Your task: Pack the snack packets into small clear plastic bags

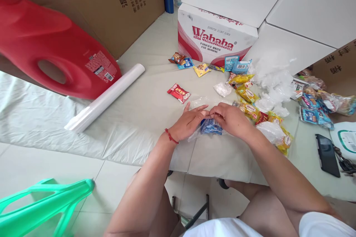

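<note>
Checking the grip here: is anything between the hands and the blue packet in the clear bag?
Only the clear bag itself; both the left hand and right hand press on it over the blue packet.

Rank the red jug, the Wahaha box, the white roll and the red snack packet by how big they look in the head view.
1. red jug, though nearest the camera
2. Wahaha box
3. white roll
4. red snack packet

red jug, white roll, Wahaha carton, black phone
</note>
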### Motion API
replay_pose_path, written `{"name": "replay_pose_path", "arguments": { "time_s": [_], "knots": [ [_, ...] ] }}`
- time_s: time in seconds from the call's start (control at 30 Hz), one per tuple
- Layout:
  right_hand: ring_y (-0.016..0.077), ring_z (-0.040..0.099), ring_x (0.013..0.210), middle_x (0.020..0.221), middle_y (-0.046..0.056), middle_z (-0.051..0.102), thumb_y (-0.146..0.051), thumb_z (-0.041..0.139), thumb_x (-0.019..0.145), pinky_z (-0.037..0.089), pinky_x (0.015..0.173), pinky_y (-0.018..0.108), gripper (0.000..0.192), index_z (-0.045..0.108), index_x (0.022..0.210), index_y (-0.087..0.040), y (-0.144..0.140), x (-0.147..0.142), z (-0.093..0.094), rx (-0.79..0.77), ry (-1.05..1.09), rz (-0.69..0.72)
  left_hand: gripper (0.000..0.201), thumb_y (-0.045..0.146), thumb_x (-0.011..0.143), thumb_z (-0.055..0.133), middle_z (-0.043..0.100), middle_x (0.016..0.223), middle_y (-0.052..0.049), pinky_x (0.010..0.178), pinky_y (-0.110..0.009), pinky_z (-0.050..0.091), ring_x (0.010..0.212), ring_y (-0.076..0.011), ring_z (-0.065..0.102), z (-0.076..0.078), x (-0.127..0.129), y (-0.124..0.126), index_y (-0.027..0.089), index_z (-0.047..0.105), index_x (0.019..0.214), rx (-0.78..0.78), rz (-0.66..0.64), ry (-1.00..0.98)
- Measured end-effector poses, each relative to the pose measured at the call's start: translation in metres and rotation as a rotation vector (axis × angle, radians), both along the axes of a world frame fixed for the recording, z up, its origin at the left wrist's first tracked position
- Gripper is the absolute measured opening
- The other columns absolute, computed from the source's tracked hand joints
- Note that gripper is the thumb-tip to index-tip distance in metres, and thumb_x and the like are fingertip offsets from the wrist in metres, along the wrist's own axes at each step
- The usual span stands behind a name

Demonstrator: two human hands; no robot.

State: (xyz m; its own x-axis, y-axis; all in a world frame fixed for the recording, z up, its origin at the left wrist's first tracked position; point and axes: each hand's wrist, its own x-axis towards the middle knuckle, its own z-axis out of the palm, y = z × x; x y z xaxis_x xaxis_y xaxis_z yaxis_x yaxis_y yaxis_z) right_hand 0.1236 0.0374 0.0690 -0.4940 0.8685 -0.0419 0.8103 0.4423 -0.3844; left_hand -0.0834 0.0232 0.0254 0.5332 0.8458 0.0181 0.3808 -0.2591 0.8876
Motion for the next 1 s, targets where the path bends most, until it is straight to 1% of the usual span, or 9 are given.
{"name": "replay_pose_path", "arguments": {
  "time_s": [0.2, 0.3, 0.4, 0.47, 0.53, 0.57, 0.63, 0.83, 1.0],
  "knots": [
    [0.0138, 0.057, 0.067, 0.078, 0.000, 0.068, -0.016, 0.056, 0.092, 0.036, 0.063, 0.024, 0.017, 0.071, 0.090, -0.021, 0.019, 0.001, -0.015, -0.258, 0.046, -0.083, 0.066, 0.061, 0.104, 0.016, 0.068, 0.138, -0.004, 0.130, -0.049, 0.020, 0.145, -0.0247, 0.048, 0.003, -0.015, -0.006, 0.029, 0.058, 0.144, -0.126, 0.068, -0.173],
    [0.0142, 0.058, 0.072, 0.086, 0.002, 0.069, -0.018, 0.056, 0.092, 0.038, 0.067, 0.024, 0.016, 0.072, 0.092, -0.020, 0.016, 0.000, -0.021, -0.268, 0.073, -0.119, 0.083, 0.075, 0.091, 0.048, 0.062, 0.144, -0.011, 0.121, -0.049, 0.036, 0.142, -0.0313, 0.050, 0.000, -0.027, -0.017, 0.025, 0.039, 0.156, -0.150, 0.055, -0.201],
    [0.0158, 0.060, 0.082, 0.096, 0.005, 0.069, -0.018, 0.056, 0.092, 0.039, 0.074, 0.025, 0.016, 0.072, 0.094, -0.019, 0.012, -0.001, -0.023, -0.213, 0.089, -0.116, 0.112, 0.066, 0.065, 0.083, 0.059, 0.144, -0.014, 0.118, -0.050, 0.036, 0.138, -0.0350, 0.051, -0.008, -0.031, -0.029, 0.024, 0.035, 0.157, -0.096, 0.071, -0.099],
    [0.0155, 0.060, 0.080, 0.092, 0.004, 0.069, -0.020, 0.055, 0.093, 0.038, 0.072, 0.025, 0.016, 0.071, 0.093, -0.020, 0.010, -0.001, -0.023, -0.233, 0.117, -0.105, 0.086, 0.058, 0.071, 0.082, 0.067, 0.130, -0.012, 0.113, -0.049, 0.040, 0.127, -0.0326, 0.058, -0.014, -0.030, -0.034, 0.023, 0.052, 0.143, -0.067, 0.148, -0.047],
    [0.0141, 0.057, 0.071, 0.081, 0.000, 0.068, -0.023, 0.054, 0.094, 0.037, 0.067, 0.025, 0.015, 0.069, 0.093, -0.021, 0.007, 0.001, -0.022, -0.290, 0.171, -0.094, 0.041, 0.052, 0.087, 0.068, 0.072, 0.109, -0.009, 0.105, -0.044, 0.045, 0.112, -0.0282, 0.063, -0.018, -0.028, -0.034, 0.022, 0.069, 0.114, -0.058, 0.212, -0.043],
    [0.0134, 0.055, 0.067, 0.077, -0.002, 0.067, -0.024, 0.054, 0.094, 0.036, 0.065, 0.024, 0.015, 0.068, 0.092, -0.021, 0.006, 0.002, -0.023, -0.314, 0.205, -0.086, 0.031, 0.050, 0.092, 0.060, 0.072, 0.102, -0.008, 0.100, -0.041, 0.047, 0.107, -0.0262, 0.063, -0.018, -0.028, -0.033, 0.022, 0.071, 0.099, -0.063, 0.235, -0.062],
    [0.0127, 0.053, 0.066, 0.076, -0.003, 0.066, -0.028, 0.054, 0.095, 0.036, 0.064, 0.024, 0.015, 0.067, 0.092, -0.021, 0.003, 0.006, -0.024, -0.348, 0.277, -0.064, 0.031, 0.046, 0.094, 0.056, 0.072, 0.095, -0.006, 0.093, -0.037, 0.047, 0.099, -0.0232, 0.063, -0.016, -0.029, -0.030, 0.021, 0.070, 0.084, -0.095, 0.277, -0.117],
    [0.0131, 0.051, 0.069, 0.081, -0.002, 0.063, -0.038, 0.052, 0.097, 0.038, 0.065, 0.024, 0.022, 0.066, 0.095, -0.021, 0.000, 0.021, -0.035, -0.415, 0.402, -0.025, 0.021, 0.038, 0.090, 0.061, 0.069, 0.082, -0.001, 0.085, -0.030, 0.047, 0.085, -0.0174, 0.062, -0.007, -0.031, -0.029, 0.019, 0.067, 0.082, -0.253, 0.335, -0.282],
    [0.0142, 0.052, 0.074, 0.083, -0.001, 0.062, -0.041, 0.053, 0.097, 0.040, 0.069, 0.025, 0.024, 0.064, 0.094, -0.020, 0.001, 0.023, -0.042, -0.470, 0.478, -0.028, 0.039, 0.048, 0.094, 0.053, 0.058, 0.064, 0.003, 0.070, -0.027, 0.041, 0.067, -0.0136, 0.053, -0.012, -0.024, -0.026, 0.020, 0.057, 0.068, -0.233, 0.380, -0.215]
  ]
}}
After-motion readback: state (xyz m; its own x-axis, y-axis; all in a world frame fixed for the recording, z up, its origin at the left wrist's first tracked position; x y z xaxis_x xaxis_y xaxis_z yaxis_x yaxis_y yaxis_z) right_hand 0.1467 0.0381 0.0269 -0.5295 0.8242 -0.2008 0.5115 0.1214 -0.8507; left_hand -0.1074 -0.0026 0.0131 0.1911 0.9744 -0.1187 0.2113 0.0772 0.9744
